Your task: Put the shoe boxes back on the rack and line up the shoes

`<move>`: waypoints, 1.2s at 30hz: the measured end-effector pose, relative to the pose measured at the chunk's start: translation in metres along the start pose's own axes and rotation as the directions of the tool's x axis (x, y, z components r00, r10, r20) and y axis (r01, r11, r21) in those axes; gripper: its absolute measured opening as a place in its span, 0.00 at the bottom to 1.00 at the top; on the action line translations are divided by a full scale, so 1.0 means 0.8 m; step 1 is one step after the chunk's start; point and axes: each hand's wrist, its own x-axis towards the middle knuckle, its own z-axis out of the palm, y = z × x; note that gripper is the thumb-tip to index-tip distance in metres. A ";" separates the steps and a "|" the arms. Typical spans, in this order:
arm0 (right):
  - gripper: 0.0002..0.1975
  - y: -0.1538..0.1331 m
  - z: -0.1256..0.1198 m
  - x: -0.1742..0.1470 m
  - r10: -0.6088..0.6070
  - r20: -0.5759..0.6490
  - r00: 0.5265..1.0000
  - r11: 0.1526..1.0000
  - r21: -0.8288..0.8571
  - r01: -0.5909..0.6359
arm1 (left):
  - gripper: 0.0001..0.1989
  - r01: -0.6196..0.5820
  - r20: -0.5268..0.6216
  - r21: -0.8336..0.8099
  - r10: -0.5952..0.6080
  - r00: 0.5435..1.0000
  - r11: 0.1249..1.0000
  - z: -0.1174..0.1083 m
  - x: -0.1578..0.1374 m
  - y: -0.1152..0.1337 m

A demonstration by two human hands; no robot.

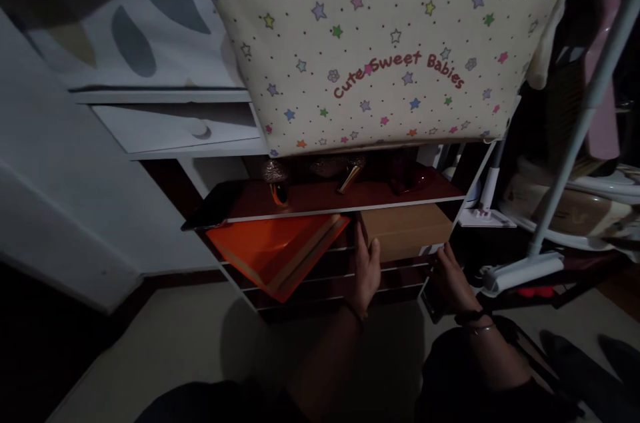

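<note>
A brown cardboard box (405, 230) with a white label at its front right corner sticks out from under a dark red shelf (320, 200). My left hand (367, 266) presses along the box's left side, thumb at the front edge. At the right front corner my right hand (453, 276) has its fingers against the box, so it sits between both hands. Left of the box, on the same level, lies an orange box (270, 243), set at an angle with one corner jutting out over the shelf edge. The back of the cardboard box is hidden under the shelf above.
Above hangs a cream fabric basket (390, 56) printed with stars. Shoes (350, 176) stand on the upper shelf beside a dark flat object (213, 204). A white drawer (180, 126) is at left. A grey mop (525, 270) leans at right, near a pink brush (603, 76).
</note>
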 end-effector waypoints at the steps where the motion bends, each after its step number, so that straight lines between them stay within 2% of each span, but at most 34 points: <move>1: 0.42 0.004 0.000 -0.005 0.025 -0.010 1.000 0.999 0.025 -0.025 | 0.40 0.003 0.007 0.000 -0.003 1.000 1.000 -0.001 -0.002 0.001; 4: 0.41 0.029 -0.001 -0.032 0.119 -0.113 0.986 0.987 0.124 -0.105 | 0.42 -0.020 0.020 0.038 0.019 1.000 0.999 -0.015 -0.026 0.005; 6: 0.37 0.054 0.000 -0.057 0.183 -0.137 0.974 0.974 0.163 -0.160 | 0.42 -0.121 0.058 0.103 0.115 0.992 0.987 -0.036 -0.057 0.008; 7: 0.35 0.068 0.003 -0.070 0.210 -0.108 0.972 0.969 0.156 -0.192 | 0.41 -0.209 0.093 0.144 0.197 0.976 0.967 -0.051 -0.073 0.010; 9: 0.33 0.092 0.015 -0.096 0.276 -0.017 0.961 0.956 0.114 -0.272 | 0.37 -0.433 0.178 0.234 0.399 0.899 0.871 -0.092 -0.102 0.018; 10: 0.33 0.101 0.026 -0.108 0.323 0.028 0.946 0.942 0.090 -0.324 | 0.35 -0.523 0.157 0.293 0.499 0.852 0.801 -0.118 -0.110 0.022; 11: 0.33 0.108 0.041 -0.119 0.371 0.072 0.926 0.924 0.066 -0.376 | 0.31 -0.561 0.079 0.359 0.575 0.815 0.746 -0.147 -0.113 0.027; 13: 0.34 0.113 0.079 -0.138 0.433 0.167 0.886 0.898 0.009 -0.441 | 0.23 -0.492 -0.112 0.483 0.608 0.786 0.725 -0.210 -0.102 0.035; 15: 0.34 0.108 0.126 -0.152 0.445 0.263 0.856 0.893 -0.059 -0.446 | 0.15 -0.362 -0.402 0.499 0.580 0.708 0.787 -0.275 -0.075 0.036; 18: 0.38 0.094 0.202 -0.168 0.433 0.390 0.812 0.899 -0.121 -0.421 | 0.18 -0.158 -0.662 0.350 0.364 0.655 0.923 -0.355 -0.028 0.025; 20: 0.41 0.085 0.250 -0.177 0.445 0.454 0.772 0.889 -0.121 -0.442 | 0.20 -0.075 -0.719 0.228 0.220 0.659 0.971 -0.388 -0.004 0.011; 23: 0.40 0.081 0.312 -0.189 0.421 0.505 0.753 0.884 -0.043 -0.465 | 0.22 -0.012 -0.683 0.109 0.084 0.725 0.994 -0.405 0.018 -0.013; 25: 0.39 0.083 0.341 -0.192 0.372 0.507 0.778 0.897 0.019 -0.442 | 0.21 -0.009 -0.626 0.056 0.042 0.779 0.998 -0.404 0.026 -0.023; 27: 0.39 0.089 0.361 -0.192 0.333 0.477 0.813 0.915 0.044 -0.401 | 0.20 -0.019 -0.599 0.050 0.045 0.799 0.999 -0.399 0.029 -0.029; 29: 0.37 0.095 0.370 -0.190 0.306 0.440 0.844 0.933 0.038 -0.358 | 0.21 -0.029 -0.607 0.074 0.068 0.792 0.997 -0.397 0.028 -0.031; 32: 0.34 0.104 0.369 -0.186 0.284 0.419 0.863 0.944 0.035 -0.328 | 0.24 -0.022 -0.633 0.113 0.089 0.769 0.993 -0.397 0.024 -0.031; 36: 0.35 0.104 0.347 -0.181 0.289 0.449 0.846 0.945 0.008 -0.327 | 0.26 -0.022 -0.654 0.105 0.086 0.752 0.994 -0.402 0.018 -0.032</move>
